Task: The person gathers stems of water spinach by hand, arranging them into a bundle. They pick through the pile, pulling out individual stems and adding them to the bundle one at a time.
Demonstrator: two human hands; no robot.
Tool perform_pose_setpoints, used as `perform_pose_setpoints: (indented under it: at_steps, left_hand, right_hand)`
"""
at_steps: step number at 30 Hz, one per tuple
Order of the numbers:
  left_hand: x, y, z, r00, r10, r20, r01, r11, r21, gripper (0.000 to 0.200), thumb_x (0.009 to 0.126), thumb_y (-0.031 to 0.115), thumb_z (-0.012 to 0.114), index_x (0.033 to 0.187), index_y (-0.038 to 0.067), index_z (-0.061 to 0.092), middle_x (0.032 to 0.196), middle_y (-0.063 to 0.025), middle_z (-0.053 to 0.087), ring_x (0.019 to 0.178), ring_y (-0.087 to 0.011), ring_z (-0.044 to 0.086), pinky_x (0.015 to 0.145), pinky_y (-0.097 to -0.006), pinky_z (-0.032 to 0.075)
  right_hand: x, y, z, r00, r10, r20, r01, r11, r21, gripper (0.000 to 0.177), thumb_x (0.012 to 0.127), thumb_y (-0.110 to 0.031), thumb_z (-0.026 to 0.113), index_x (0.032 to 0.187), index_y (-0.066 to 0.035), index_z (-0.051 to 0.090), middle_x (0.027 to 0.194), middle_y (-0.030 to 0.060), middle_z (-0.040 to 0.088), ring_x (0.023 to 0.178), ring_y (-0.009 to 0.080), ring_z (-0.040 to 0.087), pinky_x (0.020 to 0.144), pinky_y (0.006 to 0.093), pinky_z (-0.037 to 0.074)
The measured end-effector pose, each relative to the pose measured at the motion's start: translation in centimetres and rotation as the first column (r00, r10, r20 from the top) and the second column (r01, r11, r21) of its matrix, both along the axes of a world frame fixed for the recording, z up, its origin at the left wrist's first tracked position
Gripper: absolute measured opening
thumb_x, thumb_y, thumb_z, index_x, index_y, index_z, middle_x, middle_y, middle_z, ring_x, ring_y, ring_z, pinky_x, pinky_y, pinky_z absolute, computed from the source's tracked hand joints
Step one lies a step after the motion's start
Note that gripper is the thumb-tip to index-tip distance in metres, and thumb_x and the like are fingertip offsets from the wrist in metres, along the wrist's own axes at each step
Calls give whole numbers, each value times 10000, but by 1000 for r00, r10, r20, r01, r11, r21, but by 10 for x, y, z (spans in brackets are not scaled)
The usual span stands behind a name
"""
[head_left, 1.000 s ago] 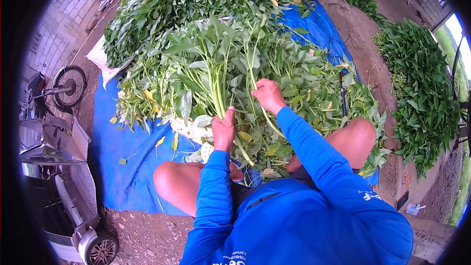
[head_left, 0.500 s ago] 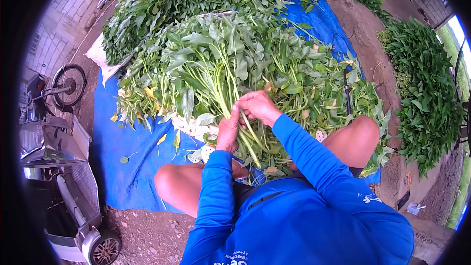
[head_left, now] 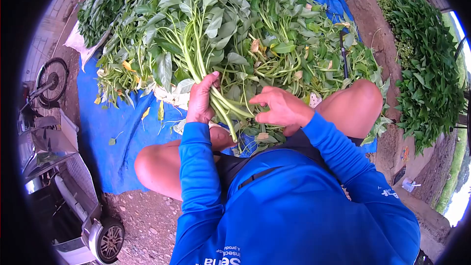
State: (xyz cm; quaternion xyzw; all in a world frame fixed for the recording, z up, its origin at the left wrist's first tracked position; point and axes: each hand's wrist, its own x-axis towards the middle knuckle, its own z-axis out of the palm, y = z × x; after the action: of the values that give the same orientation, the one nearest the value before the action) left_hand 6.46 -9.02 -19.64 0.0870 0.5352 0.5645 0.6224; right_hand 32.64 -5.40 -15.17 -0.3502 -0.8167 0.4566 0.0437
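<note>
My left hand (head_left: 200,100) is wrapped around a bunch of water spinach (head_left: 191,59), gripping its thick pale-green stems. The leafy tops fan out away from me, and the cut stem ends poke out below my fist toward my lap. Just right of those ends, my right hand (head_left: 283,108) has its fingers apart and nothing visible in them. Beyond both hands spreads a loose heap of water spinach (head_left: 284,54), mixed with some yellowed leaves.
Under the greens lies a blue tarp (head_left: 110,132). A dense stack of leafy bundles (head_left: 113,14) is at the far left, and more greens (head_left: 427,68) line the right. A black rod (head_left: 344,56) sticks up from the heap. Vehicle parts with a wheel (head_left: 110,240) stand at left.
My right hand has come off the stems and moved right, its fingers opening. My left hand keeps hold of the bunch. The view has shifted, so the scene sits higher and further left.
</note>
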Motion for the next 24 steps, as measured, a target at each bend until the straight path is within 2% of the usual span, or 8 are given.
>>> perform_pose_setpoints:
  at_steps: [4, 8, 11, 12, 15, 18, 21, 24]
  left_hand:
    - [-3, 4, 2, 997, 59, 53, -61, 998, 29, 175, 950, 214, 799, 969, 100, 668, 747, 16, 616, 647, -98, 527, 592, -242, 421]
    - [0, 4, 8, 995, 95, 6, -95, 995, 14, 185, 940, 216, 808, 963, 98, 668, 749, 8, 617, 662, -109, 537, 609, -251, 429]
    - [11, 8, 8, 989, 129, -77, -125, 991, 51, 193, 935, 219, 812, 939, 88, 670, 743, 1, 610, 642, -119, 528, 607, -264, 424]
    - [14, 9, 11, 983, 149, -106, -144, 988, 61, 192, 937, 219, 810, 932, 87, 671, 739, 3, 605, 635, -119, 523, 604, -264, 420]
    - [7, 15, 26, 963, 207, -172, -191, 976, 107, 216, 951, 225, 797, 857, 114, 637, 698, 28, 547, 600, -97, 480, 576, -274, 402]
    - [-13, 13, 45, 994, 108, -29, -103, 987, 121, 253, 978, 245, 771, 836, 165, 578, 693, 65, 489, 579, -89, 436, 579, -267, 400]
    - [-28, 1, 54, 990, 122, 63, -132, 974, 182, 211, 988, 221, 728, 869, 153, 568, 720, 62, 490, 606, -87, 442, 588, -297, 416]
    - [-34, -7, 62, 987, 98, 125, -127, 959, 253, 212, 1006, 227, 729, 887, 182, 559, 721, 96, 483, 614, -56, 434, 639, -298, 443]
  right_hand:
    - [4, -29, -16, 960, -40, -276, 98, 975, 201, 296, 918, -234, 746, 1079, 14, 771, 1074, 179, 713, 962, 386, 694, 842, 487, 544]
    - [1, -51, 2, 897, -294, -330, 308, 951, -10, 237, 935, -196, 683, 987, 23, 755, 942, 220, 714, 890, 420, 694, 792, 487, 549]
    - [-6, -52, 10, 946, -323, -37, 320, 945, -63, 245, 920, -204, 640, 935, 5, 767, 941, 249, 727, 901, 440, 701, 804, 503, 552]
    - [-8, -42, 23, 969, -134, 207, 157, 983, -97, 260, 883, -202, 612, 910, -7, 782, 976, 257, 750, 931, 438, 725, 817, 510, 565]
    - [-8, -57, -3, 810, 324, 489, -213, 939, -270, 273, 865, -205, 619, 931, -2, 789, 1018, 248, 764, 978, 427, 741, 856, 526, 572]
    - [20, -61, -46, 737, 292, 610, -255, 955, -149, 295, 856, -221, 625, 941, 7, 791, 1040, 243, 772, 1025, 417, 747, 898, 529, 570]
    - [21, -34, -31, 832, 75, 549, -26, 995, -97, 285, 873, -226, 626, 945, 0, 784, 1019, 252, 764, 1025, 426, 737, 909, 529, 560]
    - [15, -3, 53, 965, -139, 223, 172, 975, -138, 266, 904, -235, 624, 929, -5, 756, 979, 233, 757, 923, 442, 718, 839, 532, 557]
